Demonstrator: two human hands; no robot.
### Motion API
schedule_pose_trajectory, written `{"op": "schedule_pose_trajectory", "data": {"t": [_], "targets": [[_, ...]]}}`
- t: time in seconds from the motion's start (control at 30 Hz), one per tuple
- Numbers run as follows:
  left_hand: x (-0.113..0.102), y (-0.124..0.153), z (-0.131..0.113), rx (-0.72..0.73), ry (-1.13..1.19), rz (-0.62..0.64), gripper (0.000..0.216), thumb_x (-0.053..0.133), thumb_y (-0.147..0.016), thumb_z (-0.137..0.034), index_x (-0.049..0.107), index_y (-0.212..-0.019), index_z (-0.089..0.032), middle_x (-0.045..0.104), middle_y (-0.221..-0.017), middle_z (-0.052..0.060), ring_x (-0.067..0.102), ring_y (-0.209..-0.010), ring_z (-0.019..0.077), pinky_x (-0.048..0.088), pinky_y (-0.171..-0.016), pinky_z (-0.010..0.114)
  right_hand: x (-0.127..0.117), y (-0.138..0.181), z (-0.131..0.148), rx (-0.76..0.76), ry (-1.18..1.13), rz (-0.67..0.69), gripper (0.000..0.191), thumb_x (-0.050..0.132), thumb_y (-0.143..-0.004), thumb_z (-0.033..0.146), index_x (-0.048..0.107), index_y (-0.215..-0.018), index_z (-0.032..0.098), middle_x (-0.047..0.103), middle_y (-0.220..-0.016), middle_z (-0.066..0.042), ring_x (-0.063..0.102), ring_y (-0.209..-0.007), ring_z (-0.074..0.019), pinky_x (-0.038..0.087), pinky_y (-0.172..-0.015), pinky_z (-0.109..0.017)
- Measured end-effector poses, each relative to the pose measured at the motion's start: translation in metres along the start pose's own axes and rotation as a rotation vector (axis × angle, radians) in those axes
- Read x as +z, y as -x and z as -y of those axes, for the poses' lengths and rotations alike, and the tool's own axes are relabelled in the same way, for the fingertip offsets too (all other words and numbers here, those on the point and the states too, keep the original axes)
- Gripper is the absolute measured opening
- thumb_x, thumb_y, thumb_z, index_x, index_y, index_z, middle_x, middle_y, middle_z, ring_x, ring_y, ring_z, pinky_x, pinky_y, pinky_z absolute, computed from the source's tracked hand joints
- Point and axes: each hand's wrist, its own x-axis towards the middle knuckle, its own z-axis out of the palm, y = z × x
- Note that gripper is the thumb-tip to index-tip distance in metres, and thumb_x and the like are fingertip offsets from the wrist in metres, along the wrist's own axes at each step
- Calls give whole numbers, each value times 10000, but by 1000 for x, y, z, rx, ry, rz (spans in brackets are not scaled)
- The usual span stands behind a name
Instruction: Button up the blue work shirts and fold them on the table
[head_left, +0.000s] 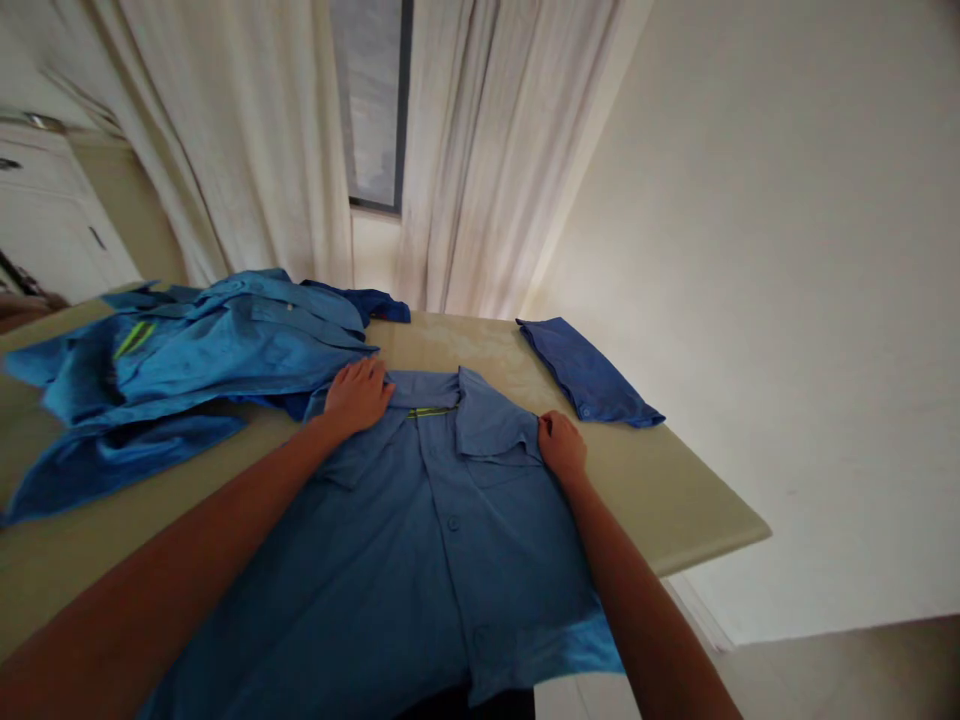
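Observation:
A blue button-up shirt (390,540) lies front side up, collar away from me, with its lower part hanging over the table's near edge. A yellow-green stripe shows inside its neck opening. My left hand (360,393) is closed on the shirt's left shoulder area, beside the collar. At the opposite shoulder, my right hand (562,443) pinches the cloth edge with curled fingers. The ends of both sleeves are hidden.
Rumpled blue shirts (247,335) are heaped on the left of the pale table (697,500). A folded dark blue garment (589,370) lies at the right edge, near the white wall (787,300). Curtains (255,130) hang behind, and a cabinet (60,200) stands at far left.

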Motion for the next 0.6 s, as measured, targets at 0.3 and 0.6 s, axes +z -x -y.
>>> {"op": "schedule_pose_trajectory", "data": {"t": [0.3, 0.6], "targets": [[-40, 53, 27, 99, -12, 258, 668, 307, -979, -425, 472, -1474, -8, 448, -1563, 220, 420, -1464, 298, 299, -1229, 430, -3, 1, 1, -27, -28, -35, 272, 447, -1027, 307, 678, -1106, 186, 681, -1117, -114, 657, -926, -222, 447, -797, -316], [-83, 208, 13, -35, -27, 40, 655, 390, -960, -607, 548, -1465, -220, 498, -1552, 109, 497, -1394, 330, 369, -1179, 537, -14, 37, 45, -497, -18, -71, 521, 512, -994, 574, 615, -1305, 170, 626, -1306, -136, 536, -1230, -271, 363, -1080, -391]]}}
